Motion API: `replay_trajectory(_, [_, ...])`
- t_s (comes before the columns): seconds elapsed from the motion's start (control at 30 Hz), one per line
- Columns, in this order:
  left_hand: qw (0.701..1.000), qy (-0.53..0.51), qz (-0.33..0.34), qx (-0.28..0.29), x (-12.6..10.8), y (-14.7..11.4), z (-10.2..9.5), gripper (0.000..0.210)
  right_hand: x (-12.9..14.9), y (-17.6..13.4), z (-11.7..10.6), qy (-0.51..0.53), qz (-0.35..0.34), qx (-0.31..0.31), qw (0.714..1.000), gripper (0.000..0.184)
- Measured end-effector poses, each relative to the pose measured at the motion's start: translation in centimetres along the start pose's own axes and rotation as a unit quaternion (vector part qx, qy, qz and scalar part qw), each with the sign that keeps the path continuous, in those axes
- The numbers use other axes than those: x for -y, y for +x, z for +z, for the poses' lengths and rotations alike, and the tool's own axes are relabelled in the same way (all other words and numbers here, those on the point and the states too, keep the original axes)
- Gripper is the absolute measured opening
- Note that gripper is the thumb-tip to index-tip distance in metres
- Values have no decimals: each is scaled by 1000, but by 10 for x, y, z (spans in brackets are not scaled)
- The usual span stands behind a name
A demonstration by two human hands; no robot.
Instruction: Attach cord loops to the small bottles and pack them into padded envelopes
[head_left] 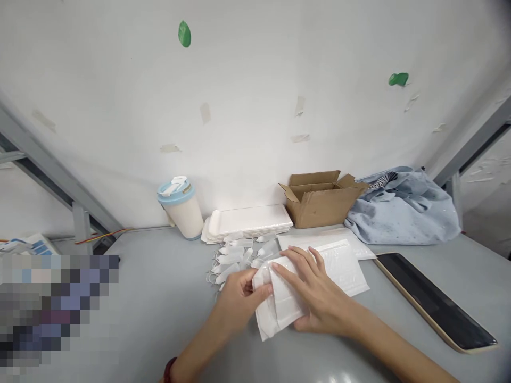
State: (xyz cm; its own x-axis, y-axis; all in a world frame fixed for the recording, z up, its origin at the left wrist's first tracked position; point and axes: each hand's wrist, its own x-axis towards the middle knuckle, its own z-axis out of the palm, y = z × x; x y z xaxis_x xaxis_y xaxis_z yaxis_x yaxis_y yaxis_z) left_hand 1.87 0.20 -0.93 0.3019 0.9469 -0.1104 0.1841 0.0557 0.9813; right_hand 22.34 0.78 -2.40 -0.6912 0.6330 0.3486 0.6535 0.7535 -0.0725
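A white padded envelope (343,268) is held at a slant above the grey table. My left hand (239,298) pinches its open-flap end between thumb and fingers. My right hand (315,292) grips the envelope's middle, fingers spread over the top face and thumb at the lower edge. Just behind my left hand lies a loose pile of small whitish tag-like pieces with thin string loops (229,259); my hands and the envelope cover part of it. Another flat white envelope (359,246) lies behind the held one.
Along the wall stand a cup with a blue lid (186,213), a stack of white envelopes (251,219), an open cardboard box (325,207) and a light blue cloth bag (407,213). A long black-topped tray (435,300) lies at the right. The far left is pixelated.
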Motion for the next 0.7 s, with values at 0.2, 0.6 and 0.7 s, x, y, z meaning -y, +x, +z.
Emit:
replay_trajectory(0.2, [997,47,-34,-50,3,-3,12,30,1,0,-1,-23,-41,-46,998,76])
replay_trajectory(0.6, [938,306,101,-132,3,3,-7,19,-60,-10,-23,-50,96,-119,987,55])
replay_trajectory(0.7, [887,416,180,-86,4,9,-17,20,-63,-10,-22,-33,107,-111,988,51])
